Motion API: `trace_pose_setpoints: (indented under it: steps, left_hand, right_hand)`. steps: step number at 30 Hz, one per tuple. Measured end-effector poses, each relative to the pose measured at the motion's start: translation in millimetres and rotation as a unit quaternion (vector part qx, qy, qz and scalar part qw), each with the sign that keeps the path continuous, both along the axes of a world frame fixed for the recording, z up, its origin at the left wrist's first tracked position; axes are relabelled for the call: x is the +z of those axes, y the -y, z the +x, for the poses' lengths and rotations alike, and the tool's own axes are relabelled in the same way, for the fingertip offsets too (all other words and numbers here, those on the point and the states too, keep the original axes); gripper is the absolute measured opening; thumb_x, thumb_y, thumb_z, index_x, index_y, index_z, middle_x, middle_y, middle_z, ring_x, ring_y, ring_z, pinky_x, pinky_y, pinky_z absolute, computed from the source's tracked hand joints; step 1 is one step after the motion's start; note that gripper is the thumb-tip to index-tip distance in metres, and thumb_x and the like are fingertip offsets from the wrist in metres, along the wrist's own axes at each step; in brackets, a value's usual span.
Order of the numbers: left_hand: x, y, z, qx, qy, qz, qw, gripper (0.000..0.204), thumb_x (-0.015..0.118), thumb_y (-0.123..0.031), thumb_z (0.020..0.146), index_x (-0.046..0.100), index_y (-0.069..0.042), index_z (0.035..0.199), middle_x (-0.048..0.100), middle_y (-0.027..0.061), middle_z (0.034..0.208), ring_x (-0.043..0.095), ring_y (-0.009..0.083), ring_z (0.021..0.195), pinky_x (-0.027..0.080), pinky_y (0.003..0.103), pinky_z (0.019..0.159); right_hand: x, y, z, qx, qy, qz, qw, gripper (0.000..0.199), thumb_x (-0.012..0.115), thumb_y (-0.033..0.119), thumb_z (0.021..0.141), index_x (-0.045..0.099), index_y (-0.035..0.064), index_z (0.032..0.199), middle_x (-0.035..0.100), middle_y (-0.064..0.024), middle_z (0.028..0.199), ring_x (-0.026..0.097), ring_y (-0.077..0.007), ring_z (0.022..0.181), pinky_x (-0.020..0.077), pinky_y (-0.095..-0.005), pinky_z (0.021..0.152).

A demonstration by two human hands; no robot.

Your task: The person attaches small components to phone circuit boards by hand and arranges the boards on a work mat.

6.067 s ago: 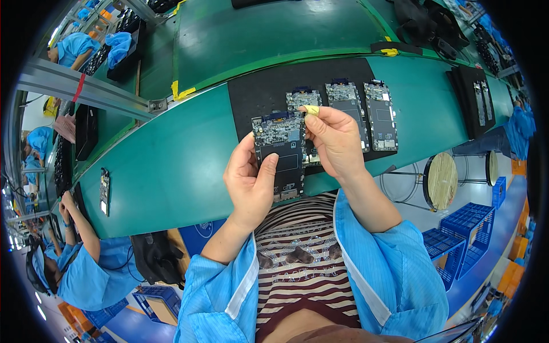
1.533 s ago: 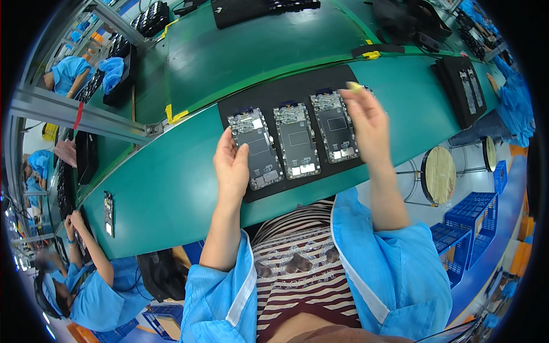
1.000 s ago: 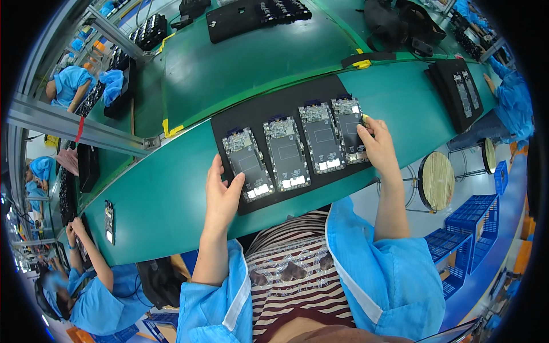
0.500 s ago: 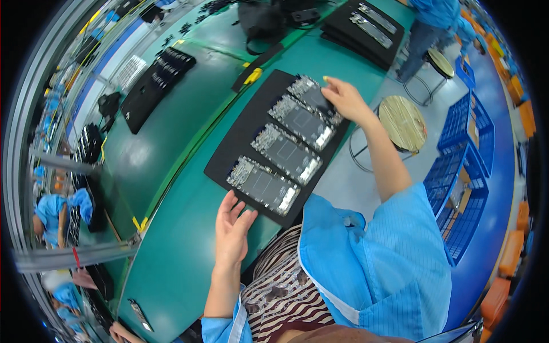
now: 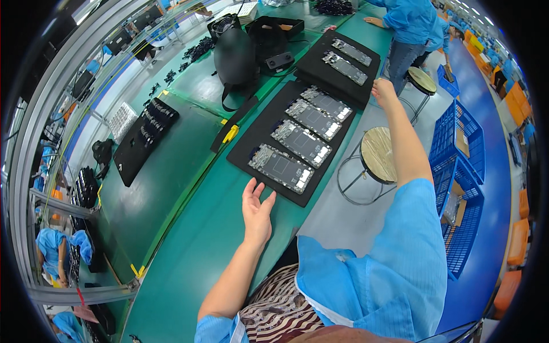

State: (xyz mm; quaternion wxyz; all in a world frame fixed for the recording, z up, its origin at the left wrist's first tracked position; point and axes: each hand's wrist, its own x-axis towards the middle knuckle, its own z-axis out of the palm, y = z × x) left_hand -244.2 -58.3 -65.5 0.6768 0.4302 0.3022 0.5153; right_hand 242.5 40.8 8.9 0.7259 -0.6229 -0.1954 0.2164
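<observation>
A black foam pad (image 5: 243, 151) lies on the green bench in front of me, bearing a row of several circuit boards; the nearest is a grey board (image 5: 281, 168). My left hand (image 5: 257, 212) is open at the pad's near edge, fingers apart, fingertips close to or touching the rim. Farther off, a second stack of black pads (image 5: 318, 67) carries two long circuit boards (image 5: 345, 67). My right hand (image 5: 385, 92) reaches out to the right edge of that stack. Its fingers are curled in, and what they grip, if anything, is hidden.
A round wooden stool (image 5: 378, 154) and blue plastic crates (image 5: 462, 214) stand right of the bench. A dark bag (image 5: 234, 60) sits beyond a yellow-marked black strap (image 5: 233, 128). Another black pad (image 5: 134, 160) with small parts lies left. A co-worker in blue (image 5: 409, 23) stands at the far end.
The near pad with its boards has slid away from me, up against the far stack. My right hand has left the farthest board and moved out to the stack's edge; my left arm reaches farther forward.
</observation>
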Motion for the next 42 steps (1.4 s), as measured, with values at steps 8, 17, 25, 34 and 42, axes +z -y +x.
trace_pose_setpoints:
  steps: [8, 17, 25, 34, 42]
  left_hand:
    - [-22.2, -4.2, 9.7, -0.018, -0.008, 0.124, 0.992, 0.05, 0.05, 0.01, 0.079, 0.039, -0.002, 0.127, 0.034, 0.0063, 0.131, 0.037, 0.0191, 0.119, 0.044, 0.037, 0.095]
    - [-28.7, -17.3, 22.8, 0.044, 0.028, 0.16, 0.986, 0.048, 0.053, 0.011, 0.079, 0.043, -0.005, 0.123, 0.044, 0.007, 0.123, 0.044, 0.0198, 0.113, 0.048, 0.039, 0.09]
    - [-22.1, -34.3, 78.5, 0.163, -0.132, 0.209, 0.955, 0.044, 0.057, 0.012, 0.066, 0.049, -0.004, 0.107, 0.043, 0.0104, 0.108, 0.051, 0.0222, 0.097, 0.047, 0.034, 0.079]
    - [-21.8, -77.4, 151.0, 0.244, -0.201, 0.262, 0.912, 0.032, 0.059, -0.017, 0.081, 0.049, -0.003, 0.108, 0.048, 0.0113, 0.103, 0.05, 0.0225, 0.094, 0.045, 0.032, 0.078]
    - [108.7, -43.2, 178.7, 0.219, 0.145, -0.003, 0.965, 0.038, 0.049, -0.012, 0.085, 0.041, -0.005, 0.121, 0.054, 0.0108, 0.113, 0.054, 0.0218, 0.103, 0.045, 0.035, 0.088]
  right_hand:
    - [27.8, 15.6, 24.3, -0.011, -0.113, -0.042, 0.993, 0.031, 0.058, 0.022, 0.085, 0.046, 0.0066, 0.109, 0.047, -0.0113, 0.095, 0.051, -0.0213, 0.08, 0.0475, -0.0316, 0.064]
    - [3.3, -57.8, 52.2, 0.256, -0.206, 0.086, 0.941, 0.024, 0.06, 0.013, 0.08, 0.055, 0.002, 0.101, 0.062, -0.0131, 0.093, 0.06, -0.0247, 0.088, 0.0509, -0.0363, 0.076]
    - [-66.2, -140.2, 170.2, 0.535, -0.119, 0.034, 0.836, 0.035, 0.056, 0.023, 0.086, 0.053, -0.0067, 0.105, 0.061, -0.0203, 0.099, 0.061, -0.0253, 0.085, 0.052, -0.0356, 0.077]
    - [-28.1, -58.0, 70.2, 0.398, -0.151, 0.059, 0.903, 0.03, 0.054, 0.02, 0.088, 0.058, -0.0052, 0.103, 0.063, -0.0188, 0.098, 0.06, -0.0252, 0.087, 0.0484, -0.0355, 0.08]
    - [4.0, 55.5, -63.9, 0.55, -0.334, 0.159, 0.748, 0.02, 0.052, 0.003, 0.088, 0.05, 0.0135, 0.104, 0.059, -0.0078, 0.101, 0.062, -0.0189, 0.084, 0.0552, -0.0353, 0.061]
